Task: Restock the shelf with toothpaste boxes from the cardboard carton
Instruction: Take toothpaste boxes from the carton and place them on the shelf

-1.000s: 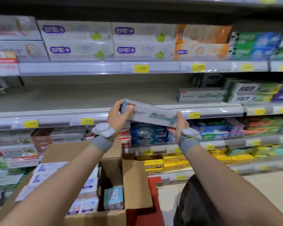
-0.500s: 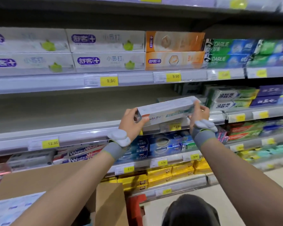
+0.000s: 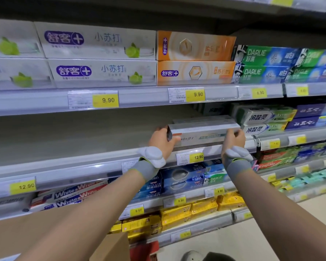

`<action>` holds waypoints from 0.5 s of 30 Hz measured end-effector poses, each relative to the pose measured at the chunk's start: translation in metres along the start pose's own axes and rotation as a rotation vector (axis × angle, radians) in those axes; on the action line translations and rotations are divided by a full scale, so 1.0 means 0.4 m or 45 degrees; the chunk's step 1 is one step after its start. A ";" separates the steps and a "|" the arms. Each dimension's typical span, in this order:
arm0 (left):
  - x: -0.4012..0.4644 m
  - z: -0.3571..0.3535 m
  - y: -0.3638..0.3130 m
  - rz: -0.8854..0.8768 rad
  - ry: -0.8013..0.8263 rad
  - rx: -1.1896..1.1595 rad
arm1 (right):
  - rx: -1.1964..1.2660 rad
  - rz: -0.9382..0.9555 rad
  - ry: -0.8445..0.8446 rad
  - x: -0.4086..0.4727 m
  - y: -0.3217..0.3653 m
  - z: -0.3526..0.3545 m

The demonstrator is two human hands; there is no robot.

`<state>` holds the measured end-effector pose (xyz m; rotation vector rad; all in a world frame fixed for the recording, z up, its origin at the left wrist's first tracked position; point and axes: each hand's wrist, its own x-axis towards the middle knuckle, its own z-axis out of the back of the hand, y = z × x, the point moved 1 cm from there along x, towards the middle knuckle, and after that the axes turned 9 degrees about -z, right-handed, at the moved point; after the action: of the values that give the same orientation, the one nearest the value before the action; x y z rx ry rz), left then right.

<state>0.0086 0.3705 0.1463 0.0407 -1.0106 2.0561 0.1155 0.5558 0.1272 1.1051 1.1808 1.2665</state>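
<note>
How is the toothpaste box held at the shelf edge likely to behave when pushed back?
The toothpaste box, held at both ends by left hand and right hand, looks stiff. Flat-sided, it should slide, not roll. Probably light.

toothpaste box | grey-white, long | level, at shelf front edge | gripped at both ends

Yellow price tags line the rails; yellow boxes fill a lower tier.

toothpaste box on shelf front | left hand left end | right hand right end
</note>
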 end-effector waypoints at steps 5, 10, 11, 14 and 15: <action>0.031 -0.009 0.011 -0.018 0.016 0.043 | -0.043 -0.015 0.057 0.037 0.002 -0.023; 0.042 -0.030 0.014 -0.020 0.056 0.018 | -0.126 0.022 0.016 0.050 -0.007 -0.020; 0.043 -0.036 0.013 -0.016 0.058 0.015 | -0.175 0.033 -0.006 0.048 -0.006 -0.016; 0.048 -0.045 0.005 0.016 0.076 0.052 | -0.309 0.030 -0.039 0.051 -0.002 -0.010; 0.051 -0.046 0.000 0.023 0.093 0.054 | -0.340 0.027 -0.046 0.054 0.000 -0.009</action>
<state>0.0007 0.3963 0.1414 -0.0214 -0.9254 2.0802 0.1111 0.5772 0.1263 0.9412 0.9433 1.3699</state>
